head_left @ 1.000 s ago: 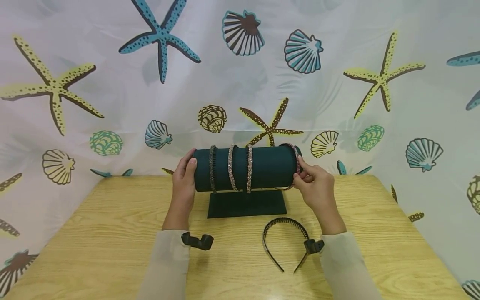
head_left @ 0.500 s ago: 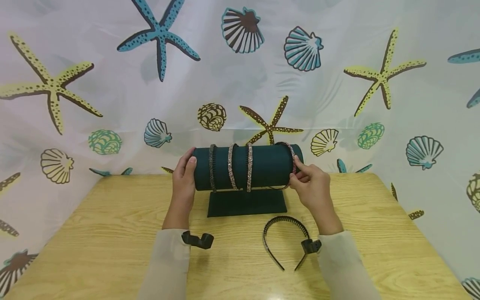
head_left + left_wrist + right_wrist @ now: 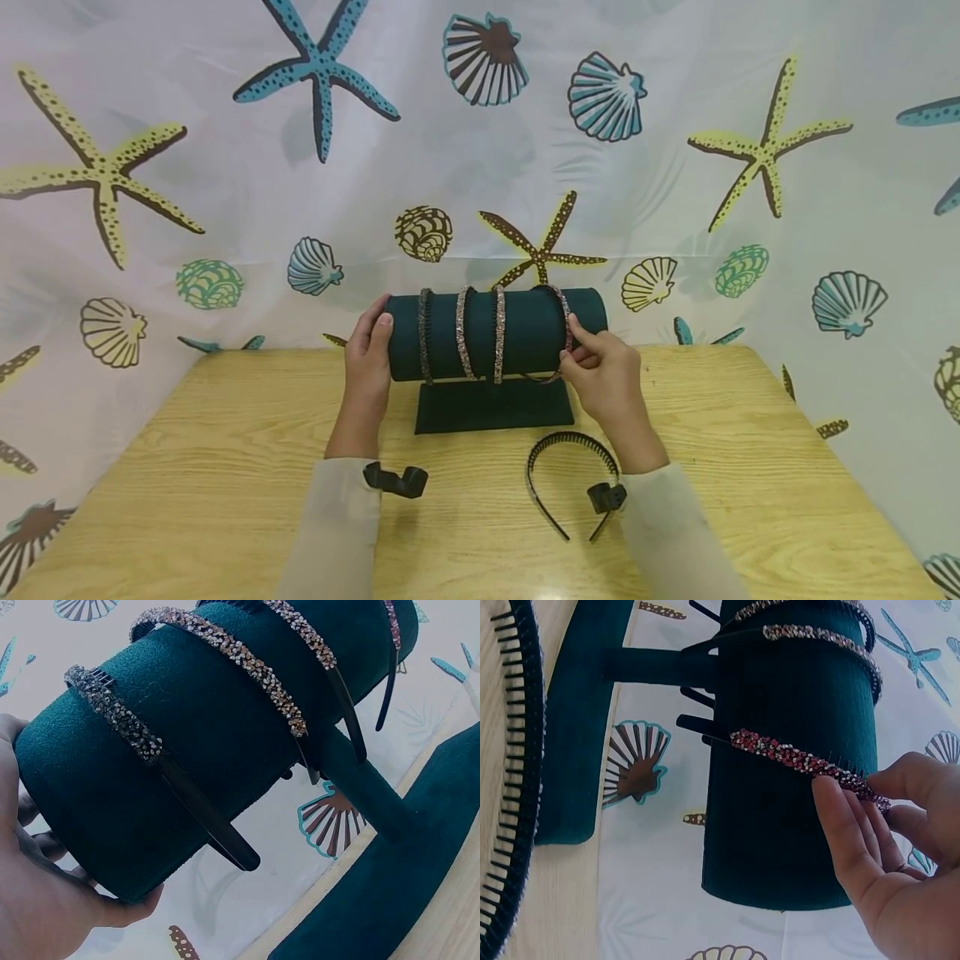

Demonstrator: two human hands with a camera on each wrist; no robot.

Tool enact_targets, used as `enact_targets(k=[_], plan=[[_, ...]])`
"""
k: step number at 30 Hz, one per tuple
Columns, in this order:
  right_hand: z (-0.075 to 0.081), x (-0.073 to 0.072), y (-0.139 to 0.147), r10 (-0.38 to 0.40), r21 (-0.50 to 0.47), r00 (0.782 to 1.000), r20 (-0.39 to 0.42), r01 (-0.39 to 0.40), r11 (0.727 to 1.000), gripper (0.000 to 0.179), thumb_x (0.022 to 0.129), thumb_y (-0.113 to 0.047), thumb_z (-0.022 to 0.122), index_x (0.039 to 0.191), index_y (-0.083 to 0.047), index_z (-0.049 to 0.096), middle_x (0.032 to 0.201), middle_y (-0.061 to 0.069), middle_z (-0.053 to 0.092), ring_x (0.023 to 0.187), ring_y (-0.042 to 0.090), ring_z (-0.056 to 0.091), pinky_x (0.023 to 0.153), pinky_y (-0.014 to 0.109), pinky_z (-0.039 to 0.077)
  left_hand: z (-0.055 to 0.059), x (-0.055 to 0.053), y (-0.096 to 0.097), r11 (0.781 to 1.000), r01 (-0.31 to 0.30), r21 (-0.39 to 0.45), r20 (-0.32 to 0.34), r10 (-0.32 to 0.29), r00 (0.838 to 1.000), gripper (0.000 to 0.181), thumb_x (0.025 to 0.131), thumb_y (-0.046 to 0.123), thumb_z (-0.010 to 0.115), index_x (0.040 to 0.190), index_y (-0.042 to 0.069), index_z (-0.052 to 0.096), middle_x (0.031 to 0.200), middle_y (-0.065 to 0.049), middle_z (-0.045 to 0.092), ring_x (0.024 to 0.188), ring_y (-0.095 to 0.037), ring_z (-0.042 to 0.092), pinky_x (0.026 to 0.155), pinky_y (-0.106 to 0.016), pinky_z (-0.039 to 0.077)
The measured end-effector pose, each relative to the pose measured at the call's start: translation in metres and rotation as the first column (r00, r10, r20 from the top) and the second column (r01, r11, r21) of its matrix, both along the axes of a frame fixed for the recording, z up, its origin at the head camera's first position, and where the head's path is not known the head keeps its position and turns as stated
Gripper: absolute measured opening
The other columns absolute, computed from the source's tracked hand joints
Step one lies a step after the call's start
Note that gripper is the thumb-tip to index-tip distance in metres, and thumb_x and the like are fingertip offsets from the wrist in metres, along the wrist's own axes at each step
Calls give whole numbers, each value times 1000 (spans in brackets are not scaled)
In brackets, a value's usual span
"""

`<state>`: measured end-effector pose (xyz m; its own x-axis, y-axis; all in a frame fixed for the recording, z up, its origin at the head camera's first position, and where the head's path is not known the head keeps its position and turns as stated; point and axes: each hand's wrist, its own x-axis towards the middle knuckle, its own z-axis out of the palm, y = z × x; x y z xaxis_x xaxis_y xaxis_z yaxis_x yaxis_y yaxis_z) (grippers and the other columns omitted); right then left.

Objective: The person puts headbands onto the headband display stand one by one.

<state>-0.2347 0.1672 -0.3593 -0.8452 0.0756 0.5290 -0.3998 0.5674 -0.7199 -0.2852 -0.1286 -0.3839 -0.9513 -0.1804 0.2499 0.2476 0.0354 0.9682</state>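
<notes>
A dark teal velvet display stand [image 3: 528, 333] has a horizontal roll on a flat base. My left hand [image 3: 369, 346] grips the roll's left end, the thumb on the front. Near the roll's right end, my right hand [image 3: 606, 371] pinches a headband with red and silver stones [image 3: 784, 754] that sits around the roll. Left of it on the roll are a dark grey headband [image 3: 112, 712], a rose-gold one [image 3: 225, 649] and another sparkly headband [image 3: 499, 337]. A black toothed headband [image 3: 531, 467] lies on the table in front of the stand's base.
The stand is on a light wooden table [image 3: 225, 483]. Behind and beside the table hangs a white curtain [image 3: 480, 167] printed with starfish and shells. The table headband lies under the right wrist's camera mount [image 3: 606, 497].
My right hand has slid the red-stone headband leftward along the roll, away from its right end. The left hand keeps its hold on the left end.
</notes>
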Motion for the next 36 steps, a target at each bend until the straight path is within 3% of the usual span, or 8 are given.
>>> enact_targets(k=[12, 26, 36], plan=[[-2, 4, -15, 38, 19, 999, 0, -38, 999, 46, 90, -3, 71, 134, -12, 61, 81, 11, 59, 68, 18, 60, 58, 16, 49, -1, 2, 1, 1000, -1, 9, 1, 1, 1000, 51, 106, 44, 43, 154, 27, 40, 162, 8, 31, 152, -15, 23, 126, -41, 19], [-6, 6, -29, 47, 102, 993, -110, -36, 994, 46, 90, -3, 71, 134, -8, 60, 81, 11, 57, 68, 19, 64, 62, 20, 55, 1, 1, 3, 1000, 5, 2, -14, -5, 1000, 52, 105, 45, 43, 154, 26, 39, 162, 7, 31, 152, -15, 24, 126, -40, 19], [-13, 6, -34, 97, 58, 989, -111, -91, 994, 52, 91, -4, 71, 140, -10, 57, 76, 8, 62, 56, 12, 65, 56, 18, 55, 0, 2, 0, 1000, -1, 8, -11, 1, 1000, 52, 105, 44, 44, 154, 25, 40, 162, 6, 31, 152, -16, 22, 126, -41, 16]])
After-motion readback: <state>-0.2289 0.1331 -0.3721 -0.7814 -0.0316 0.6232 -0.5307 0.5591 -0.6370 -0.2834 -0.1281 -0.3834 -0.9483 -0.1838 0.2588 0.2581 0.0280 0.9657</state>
